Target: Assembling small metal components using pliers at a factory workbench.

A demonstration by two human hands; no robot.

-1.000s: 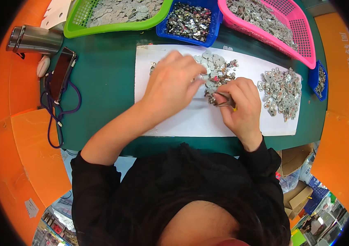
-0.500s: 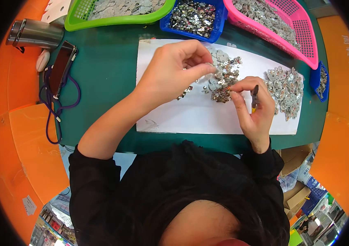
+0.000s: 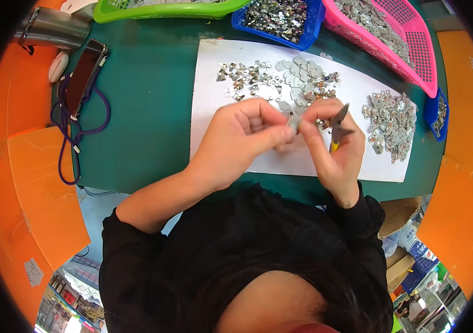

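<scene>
My left hand (image 3: 242,139) pinches a small flat grey piece (image 3: 293,122) between thumb and forefinger, over the white sheet (image 3: 269,161). The fingertips of my right hand (image 3: 339,141) meet it from the other side; whether they hold a second small part cannot be made out. Tucked in the palm of that hand is a pair of pliers (image 3: 336,129) with a yellow handle, jaws upward. Beyond the hands lie a heap of flat grey pieces (image 3: 303,75) and scattered small shiny metal parts (image 3: 250,76). A pile of grey pieces with shiny fittings (image 3: 390,125) is to the right.
Along the far edge stand a green basket (image 3: 164,12), a blue tray (image 3: 312,34) of shiny bits and a pink basket (image 3: 422,66). A smaller blue tray (image 3: 432,111) is at right. At left are a phone (image 3: 85,77) with a purple cord and a steel flask (image 3: 56,29).
My left hand has drawn back toward me, bringing the grey piece to my right fingertips. The loose metal parts it covered now show. The view has shifted slightly.
</scene>
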